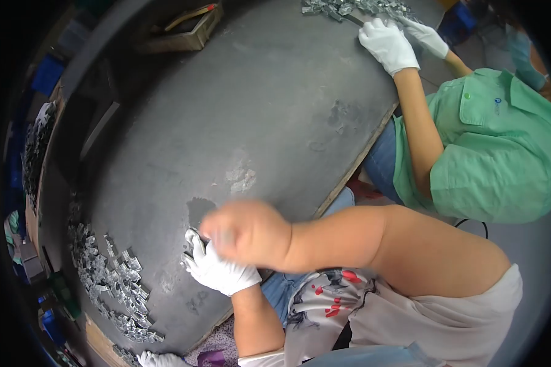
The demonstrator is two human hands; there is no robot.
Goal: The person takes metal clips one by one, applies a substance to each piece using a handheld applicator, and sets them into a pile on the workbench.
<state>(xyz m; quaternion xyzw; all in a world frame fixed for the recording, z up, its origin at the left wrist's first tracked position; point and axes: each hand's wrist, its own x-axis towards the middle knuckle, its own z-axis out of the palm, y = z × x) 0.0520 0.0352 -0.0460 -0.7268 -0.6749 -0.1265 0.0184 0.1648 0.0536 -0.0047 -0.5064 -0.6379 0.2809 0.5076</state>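
My left hand [223, 272], in a white glove, is low over the grey tabletop with its fingers bent around a small metal piece [187, 259], which is mostly hidden. Just above it and partly in front, my bare right hand [248, 235] is closed like a fist and smeared by motion. A greyish blur shows at its fingers, too unclear to name. To the left of my hands, a pile of small silvery metal parts [119, 284] spreads over the table.
A co-worker in a green shirt [496, 147] has gloved hands [389, 46] by another heap of metal parts [330, 9]. Another gloved hand [159, 359] shows at the bottom edge. A box [196, 37] with a red-tipped handle stands at the top. The table edge [361, 159] borders us.
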